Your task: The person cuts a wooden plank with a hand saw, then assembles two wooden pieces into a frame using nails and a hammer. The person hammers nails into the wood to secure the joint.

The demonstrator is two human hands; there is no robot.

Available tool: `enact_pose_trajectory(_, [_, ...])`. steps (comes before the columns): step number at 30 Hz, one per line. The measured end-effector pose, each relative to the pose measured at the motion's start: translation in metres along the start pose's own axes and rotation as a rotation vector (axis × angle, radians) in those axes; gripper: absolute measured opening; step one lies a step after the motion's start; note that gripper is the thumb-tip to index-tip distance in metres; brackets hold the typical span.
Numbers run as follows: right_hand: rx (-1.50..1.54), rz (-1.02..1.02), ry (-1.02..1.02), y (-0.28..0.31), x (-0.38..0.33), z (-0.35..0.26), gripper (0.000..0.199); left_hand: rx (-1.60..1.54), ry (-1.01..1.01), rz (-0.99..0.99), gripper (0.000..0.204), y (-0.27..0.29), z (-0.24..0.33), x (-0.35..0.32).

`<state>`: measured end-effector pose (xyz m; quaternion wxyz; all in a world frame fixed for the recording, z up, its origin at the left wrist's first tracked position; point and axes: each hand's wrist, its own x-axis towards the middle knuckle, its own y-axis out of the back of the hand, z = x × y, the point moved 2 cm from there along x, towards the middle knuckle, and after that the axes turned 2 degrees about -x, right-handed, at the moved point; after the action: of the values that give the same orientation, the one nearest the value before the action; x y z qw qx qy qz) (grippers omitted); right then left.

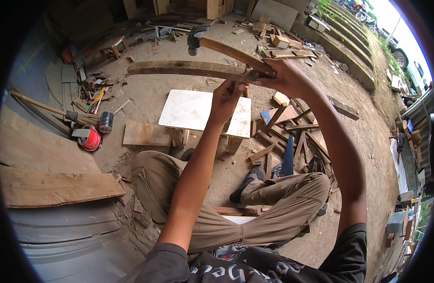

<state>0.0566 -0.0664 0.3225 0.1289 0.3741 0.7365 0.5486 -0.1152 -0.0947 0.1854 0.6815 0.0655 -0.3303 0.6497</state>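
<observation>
I note my black short-sleeved shirt [254, 269] with a pale printed graphic across the chest, forearms bare. Khaki trousers [254, 212], creased, with a zipped side pocket. Dark footwear [243, 188] with a grey upper.

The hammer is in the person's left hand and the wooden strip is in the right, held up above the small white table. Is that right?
Not quite: the hands are swapped. The head view shows the right hand gripping the hammer, while the left hand holds the wooden strip. Both are raised above the small white table.
</observation>
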Motion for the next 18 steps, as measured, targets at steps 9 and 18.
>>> enact_pose_trajectory(9, [-0.031,-0.025,-0.004,0.006,-0.001,-0.010,0.042,-0.250,0.055,0.009,0.044,0.015,0.006,0.019])
enact_pose_trajectory(18, [0.000,-0.017,0.003,0.000,0.007,-0.009,0.042,-0.012,0.009,0.216,0.043,0.006,0.014,0.028])
